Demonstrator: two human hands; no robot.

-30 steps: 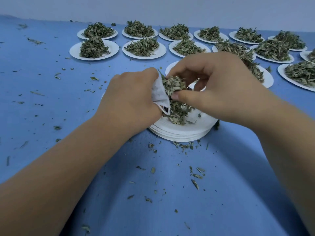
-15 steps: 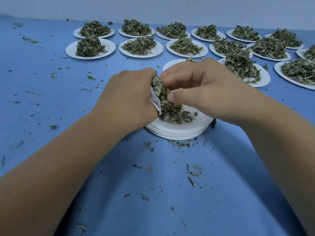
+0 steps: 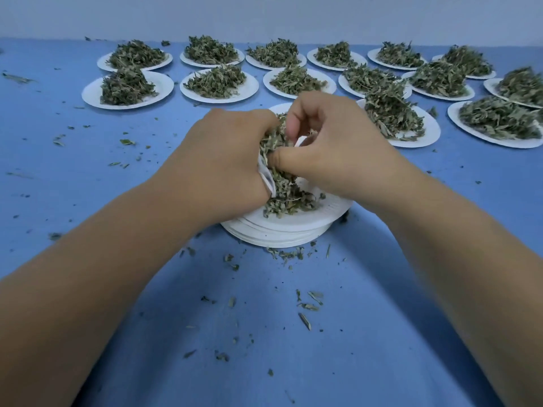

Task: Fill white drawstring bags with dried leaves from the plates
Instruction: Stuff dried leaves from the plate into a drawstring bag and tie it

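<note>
Closing in tighter than a second ago, your right hand [image 3: 332, 154] pinches leaves [image 3: 282, 198] between thumb and curled fingers, stuffing them into the bag [image 3: 268, 179] your left hand [image 3: 226, 160] grips just above the stack [image 3: 282, 233]. A small pile is left on it, so filling looks unfinished.

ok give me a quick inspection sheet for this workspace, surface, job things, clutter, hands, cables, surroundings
surface: blue table, dusted with bits of leaf
job's things: white bag held over a stack of plates; leaves at the bag's mouth, more loose on the top plate; full plates in rows at the back
clutter: crumbs scattered in front of the stack and off to the left
hands: left hand grips the bag; right hand pinches leaves at its opening
cables: nothing seen
surroundings: pale wall behind the table
</note>
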